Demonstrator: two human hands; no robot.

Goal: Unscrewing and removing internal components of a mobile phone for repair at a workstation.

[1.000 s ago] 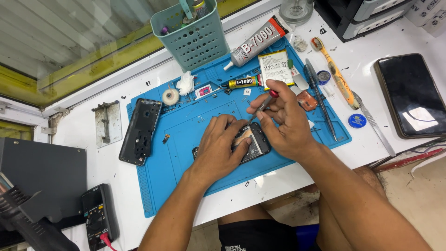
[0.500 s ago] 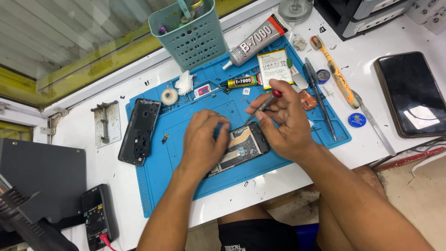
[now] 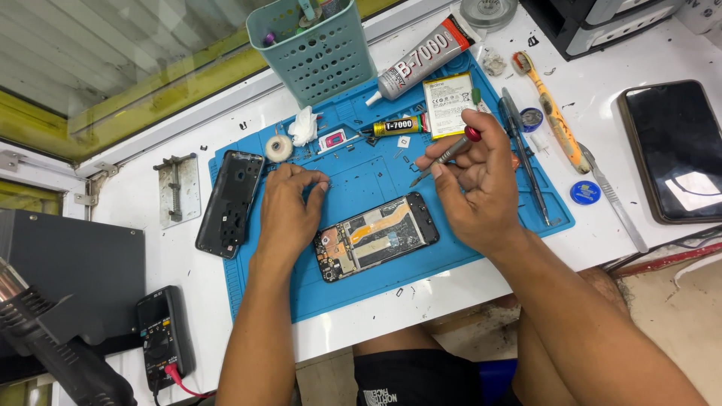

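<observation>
- A slim screwdriver [image 3: 445, 154] with a red cap is being gripped by the fingers [image 3: 451, 167] of the right hand [image 3: 477, 188]; its tip is being pointed down toward seven o'clock, above the blue mat [image 3: 376, 169] and clear of the phone.
- The opened phone [image 3: 376, 236], back removed and insides showing, is being left lying on the mat at the centre, tilted, just at five o'clock of the left hand and at seven o'clock of the right hand; neither hand is touching it.
- The left hand [image 3: 287, 214] is being rested on the mat with its fingers [image 3: 316, 188] curled and pinched together at the tips; whether something tiny is being held between them cannot be told.
- A black phone back cover [image 3: 229, 203] is being left at nine o'clock of the left hand, across the mat's edge.
- Two glue tubes [image 3: 425, 56], a flat battery [image 3: 447, 104] and a small tape roll [image 3: 279, 147] are being kept at twelve o'clock of the phone.
- A teal perforated basket [image 3: 316, 56] is being kept on the white counter [image 3: 602, 68] beyond the mat.
- A toothbrush [image 3: 553, 113] and a dark tablet [image 3: 677, 150] are lying at three o'clock.
- A multimeter [image 3: 162, 334] is sitting at eight o'clock.
</observation>
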